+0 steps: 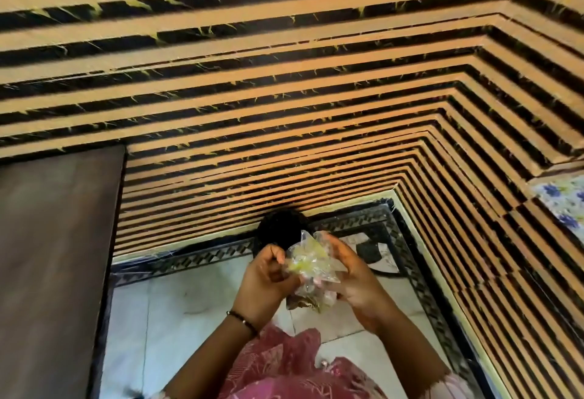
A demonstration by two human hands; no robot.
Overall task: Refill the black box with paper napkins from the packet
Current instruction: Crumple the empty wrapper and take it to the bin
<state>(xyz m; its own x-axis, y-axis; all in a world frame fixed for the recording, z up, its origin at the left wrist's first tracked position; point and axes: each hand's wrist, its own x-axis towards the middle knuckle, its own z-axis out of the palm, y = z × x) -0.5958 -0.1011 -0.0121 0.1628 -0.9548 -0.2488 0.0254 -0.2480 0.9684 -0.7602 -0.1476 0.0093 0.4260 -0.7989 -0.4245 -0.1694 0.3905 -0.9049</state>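
A clear plastic packet [311, 264] with yellowish-white napkins inside is held up in front of me over the floor. My left hand [265, 281] grips its left side with curled fingers. My right hand [354, 278] cups its right side. A dark round object [278, 229] sits on the floor just beyond the packet, at the foot of the striped wall; I cannot tell whether it is the black box.
A dark wooden panel [53, 256] stands at the left. Striped tan-and-black walls [284, 98] meet in a corner ahead. The white tiled floor [177, 303] has a black patterned border. A floral cloth [562, 202] shows at the right edge.
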